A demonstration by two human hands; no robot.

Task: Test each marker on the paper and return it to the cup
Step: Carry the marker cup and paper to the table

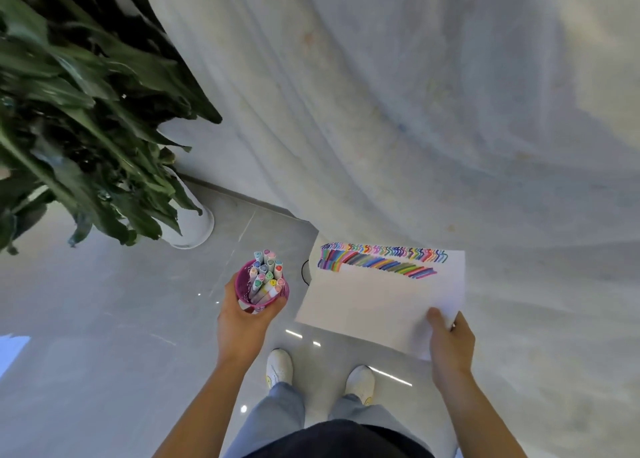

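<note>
The cup (260, 289) of upright markers (266, 273) is gripped in the left hand (242, 322); the paper (377, 305), pinched by the right hand (448, 345), is held just beside it.

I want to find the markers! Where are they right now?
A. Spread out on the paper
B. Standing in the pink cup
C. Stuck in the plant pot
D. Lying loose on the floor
B: the markers stand bunched, caps up, inside the pink cup, which the left hand holds, while the right hand holds the paper, which carries only colour strokes.
</note>
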